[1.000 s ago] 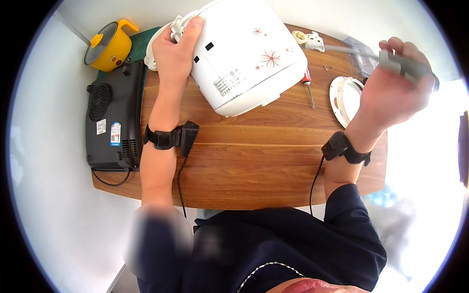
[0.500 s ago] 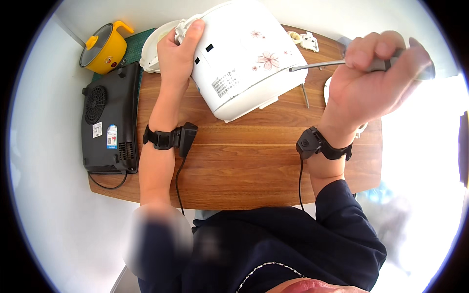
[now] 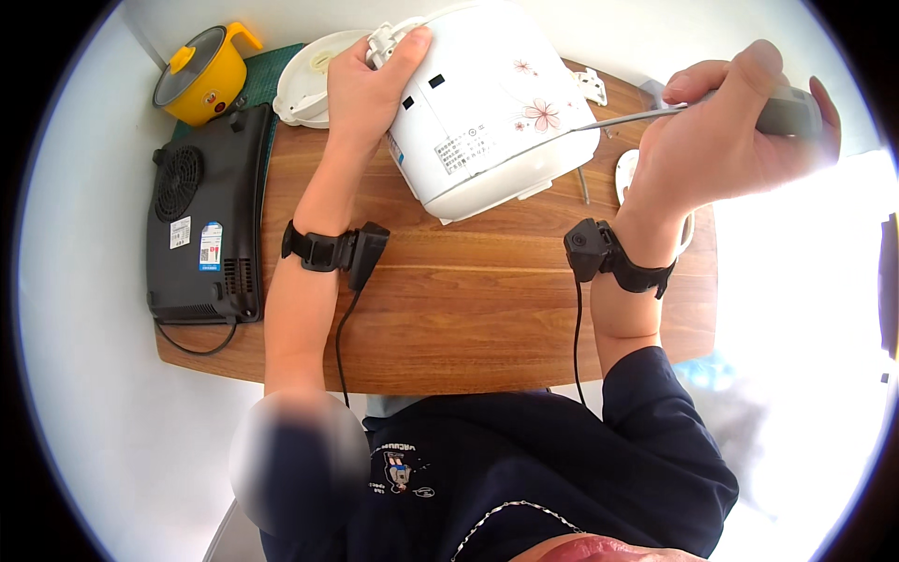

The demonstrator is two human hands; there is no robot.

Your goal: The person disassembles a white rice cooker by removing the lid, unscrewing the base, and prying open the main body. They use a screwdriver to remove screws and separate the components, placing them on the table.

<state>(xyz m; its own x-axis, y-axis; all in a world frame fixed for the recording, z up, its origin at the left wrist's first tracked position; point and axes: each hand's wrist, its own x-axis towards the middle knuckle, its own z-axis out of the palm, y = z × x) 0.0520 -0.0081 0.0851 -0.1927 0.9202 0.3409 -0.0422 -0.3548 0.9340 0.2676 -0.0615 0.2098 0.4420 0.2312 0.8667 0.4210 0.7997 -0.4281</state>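
Observation:
A white rice cooker body [image 3: 496, 84] with pink flower prints lies tilted on its side at the far middle of the table. My left hand [image 3: 375, 89] is closed round its upper left edge, thumb on the outer wall, beside a white hinge piece [image 3: 382, 42]. In my right hand [image 3: 726, 140] is a screwdriver [image 3: 629, 119] with a grey handle. The fingers are wrapped round that handle, and the blade reaches left to the seam between the printed shell and the plain white base [image 3: 515, 178]. Whether the tip sits inside the seam cannot be made out.
A black appliance [image 3: 208, 225] lies underside up at the left, its cord near the table edge. Behind it stands a yellow pot [image 3: 201, 80] on a green mat [image 3: 272, 75]. A white lid [image 3: 314, 84], a small white part [image 3: 592, 86] and a metal rod [image 3: 583, 184] surround the cooker.
The cooker and my left hand have shifted a little to the right in the view. My right hand has turned on the screwdriver handle, while the blade stays at the seam.

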